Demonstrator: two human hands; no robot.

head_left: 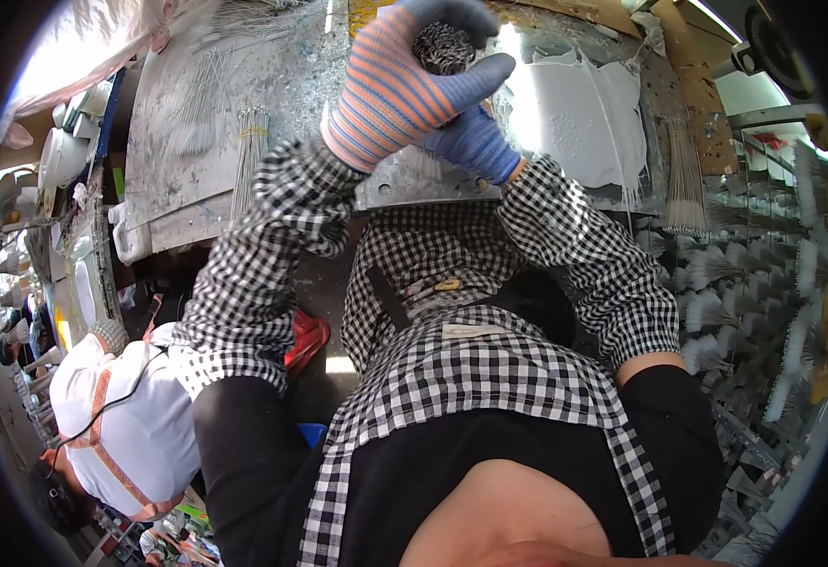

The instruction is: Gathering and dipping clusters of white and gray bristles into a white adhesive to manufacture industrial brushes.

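My left hand, in an orange and blue striped knit glove, curls around a bundle of thin metal wires. The dark wire ends show as a round cluster between thumb and fingers. Just below it, my right hand, in a blue glove, is closed at the lower part of the same bundle; its fingers are largely covered by the left hand. Both hands are above the worktable's near half. Right beside them, a thick white paste is spread on the tabletop.
Banded thin wires and loose wires lie on the stained worktable at left. Another wire bundle rests at its right edge. Racks of fanned wire pieces stand at right. Another person is close at left.
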